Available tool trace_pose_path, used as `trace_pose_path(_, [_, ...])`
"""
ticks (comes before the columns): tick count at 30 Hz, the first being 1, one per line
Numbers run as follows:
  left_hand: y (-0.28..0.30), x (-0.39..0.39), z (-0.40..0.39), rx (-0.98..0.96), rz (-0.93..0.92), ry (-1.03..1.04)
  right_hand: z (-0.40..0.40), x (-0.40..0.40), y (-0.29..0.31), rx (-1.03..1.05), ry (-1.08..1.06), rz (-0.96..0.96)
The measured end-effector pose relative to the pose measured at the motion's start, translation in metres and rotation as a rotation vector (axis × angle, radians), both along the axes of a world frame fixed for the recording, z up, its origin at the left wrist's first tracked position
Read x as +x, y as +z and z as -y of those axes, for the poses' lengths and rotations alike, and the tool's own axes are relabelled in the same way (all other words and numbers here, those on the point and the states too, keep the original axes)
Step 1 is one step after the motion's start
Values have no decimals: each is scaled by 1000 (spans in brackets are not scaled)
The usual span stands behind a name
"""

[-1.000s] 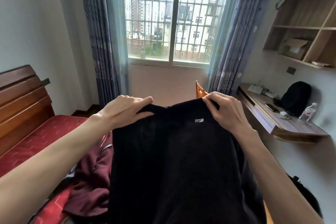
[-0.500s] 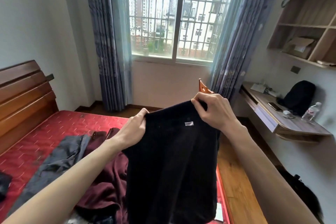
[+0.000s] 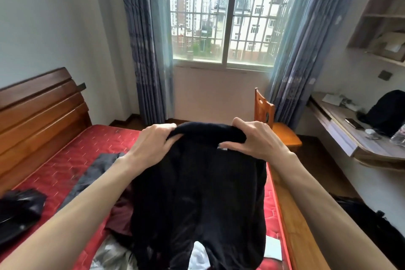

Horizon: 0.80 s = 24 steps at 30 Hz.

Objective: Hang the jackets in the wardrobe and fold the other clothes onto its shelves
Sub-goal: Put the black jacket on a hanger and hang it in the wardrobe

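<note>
Black knit fills my view: my left hand (image 3: pixel 156 140) and right hand (image 3: pixel 252 138) each curl their fingers (image 3: pixel 228 144) round the top edge of the black garment (image 3: pixel 197 193), held up over the red bed (image 3: pixel 72 160), so I judge I'm mid-fold. Next it needs halving evenly, then carrying to the wardrobe, which is out of view. Off right, the wall shelf (image 3: pixel 381 50) holds a cardboard box (image 3: pixel 392 45).

daylight floods in from the window (image 3: pixel 221 15) at 12 o'clock, overexposed; wide-angle distortion bends the edges, and the black garment (image 3: pixel 197 193) loses detail.
</note>
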<state>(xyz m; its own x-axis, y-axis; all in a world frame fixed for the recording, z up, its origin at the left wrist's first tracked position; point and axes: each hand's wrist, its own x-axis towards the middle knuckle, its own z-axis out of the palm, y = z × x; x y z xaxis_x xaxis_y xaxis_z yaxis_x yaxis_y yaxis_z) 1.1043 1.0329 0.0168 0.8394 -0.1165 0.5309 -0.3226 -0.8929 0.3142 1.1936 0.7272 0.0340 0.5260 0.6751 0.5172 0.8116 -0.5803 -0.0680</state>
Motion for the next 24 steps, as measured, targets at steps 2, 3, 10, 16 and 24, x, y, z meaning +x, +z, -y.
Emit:
trace_pose_path(2, [8,-8,3,-6,2,41,0,2,-14,4,47,42])
trace_pose_path(3, [12,-13,6,-2,7,62,0,4,-22,25,66,30])
trace_pose_path(10, [36,-55,16,-37,-20,172,-11,11,-77,219,95,-69])
trace_pose_path(16, [36,-104,14,-141,-13,346,-45,-9,-104,479,135,-346])
trace_pose_path(24, [36,-201,-17,-307,23,613,-106,-59,-92,612,272,-473])
